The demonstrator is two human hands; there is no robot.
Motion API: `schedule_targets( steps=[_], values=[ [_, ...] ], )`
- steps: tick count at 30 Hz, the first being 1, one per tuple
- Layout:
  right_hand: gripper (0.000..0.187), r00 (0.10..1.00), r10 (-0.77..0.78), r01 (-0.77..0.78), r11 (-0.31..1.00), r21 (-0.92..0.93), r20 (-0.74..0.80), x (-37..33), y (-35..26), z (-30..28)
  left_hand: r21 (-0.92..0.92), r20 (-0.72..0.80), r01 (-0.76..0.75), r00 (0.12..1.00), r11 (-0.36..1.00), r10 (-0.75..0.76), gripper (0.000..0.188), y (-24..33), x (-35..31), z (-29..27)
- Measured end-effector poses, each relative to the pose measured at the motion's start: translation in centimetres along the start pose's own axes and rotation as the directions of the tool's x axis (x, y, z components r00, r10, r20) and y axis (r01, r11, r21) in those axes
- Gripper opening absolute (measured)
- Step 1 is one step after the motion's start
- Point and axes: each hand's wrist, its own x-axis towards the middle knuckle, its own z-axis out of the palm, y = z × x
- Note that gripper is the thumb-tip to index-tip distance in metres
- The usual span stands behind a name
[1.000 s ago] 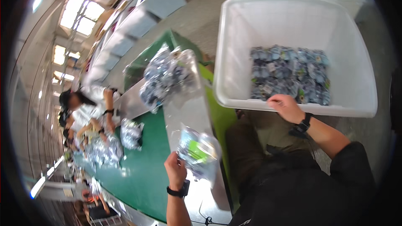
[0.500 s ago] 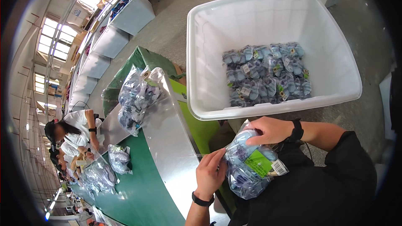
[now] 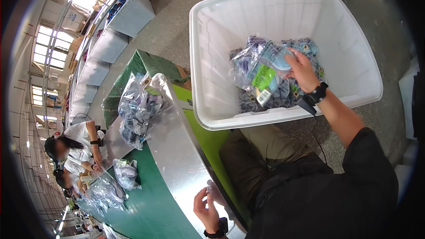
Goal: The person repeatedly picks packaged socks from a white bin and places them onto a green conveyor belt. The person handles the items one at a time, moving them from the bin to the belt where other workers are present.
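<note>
My right hand point(image 3: 302, 70) is closed on the edge of a clear plastic bag of blue and purple sandals point(image 3: 254, 64), with a bright green label and a white barcode tag on it. The bag is held tilted inside a large white bin point(image 3: 354, 57), above several rows of similar bagged sandals point(image 3: 305, 46) and partly hiding them. Over the near edge of the metal table point(image 3: 177, 150), my left hand point(image 3: 206, 210) is half curled, fingers apart, with no bag in it. A small pale spot shows by its fingertips, too small to make out.
A pile of bagged sandals point(image 3: 139, 110) lies at the metal table's far end, by a green cloth-covered box point(image 3: 146, 62). More bags point(image 3: 126, 172) lie on the green belt point(image 3: 155, 194), where co-workers point(image 3: 79, 139) work. White bins point(image 3: 106, 46) line the far left.
My right hand has carried the bag of sandals from in front of my body up into the white bin. My left hand has let go of the bag and moved down and left over the metal table.
</note>
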Motion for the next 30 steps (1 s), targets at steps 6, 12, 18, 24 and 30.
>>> schedule_targets(
  steps=[6, 12, 18, 24, 30],
  values=[
    [0.067, 0.955, 0.154, 0.082, 0.685, -0.724, 0.254, 0.7, 5.5, 1.5, -0.006, -0.026, 0.043, 0.999, 0.999, -0.043, 0.022, -1.0, -0.9, -0.5],
    [0.058, 0.830, 0.289, 0.203, 0.640, -0.741, 0.477, -2.1, 4.8, 0.6, -0.010, -0.035, 0.088, 0.996, 0.996, -0.088, 0.022, -1.6, -1.7, -1.4],
    [0.052, 0.802, 0.237, 0.201, 0.757, -0.622, 0.549, -5.8, 4.5, 1.4, -0.136, 0.063, 0.101, 0.994, 0.985, -0.093, 0.026, -0.5, -1.1, 0.0],
    [0.042, 0.923, 0.128, 0.139, 0.767, -0.626, 0.363, -8.0, 6.7, 3.4, -0.453, 0.314, 0.206, 0.947, 0.867, -0.062, 0.034, 3.2, -0.9, 2.8],
    [0.035, 0.923, -0.042, 0.297, 0.709, -0.640, 0.382, -8.7, 7.3, 3.2, -0.463, 0.610, 0.142, 0.767, 0.875, 0.199, 0.048, 5.3, -0.4, 4.1]
  ],
)
